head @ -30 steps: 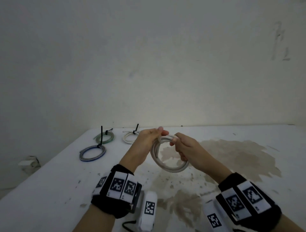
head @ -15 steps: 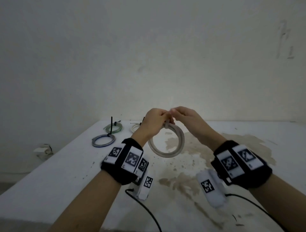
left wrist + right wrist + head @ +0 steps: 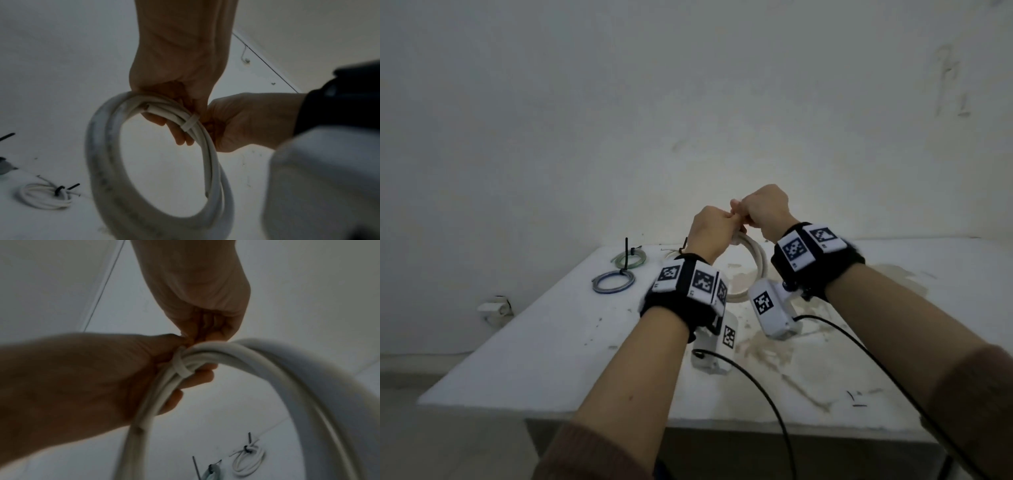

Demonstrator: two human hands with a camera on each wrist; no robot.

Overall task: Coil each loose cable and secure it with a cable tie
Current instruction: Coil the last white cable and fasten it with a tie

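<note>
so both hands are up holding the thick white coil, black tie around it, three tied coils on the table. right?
Not black: both wrist views show a white tie around the thick white coil. Left hand and right hand hold it; three tied coils lie on the table.

Both forearms are bare up to brown sleeves (image 3: 599, 452) pushed back near the elbows. Each wrist wears a wide black band (image 3: 681, 308) carrying white tiles printed with black square-patterned markers. Under each band hangs a white camera box (image 3: 772, 310) with one such marker on its face, and a thin black cable (image 3: 767, 394) trails from each box toward the person.
</note>
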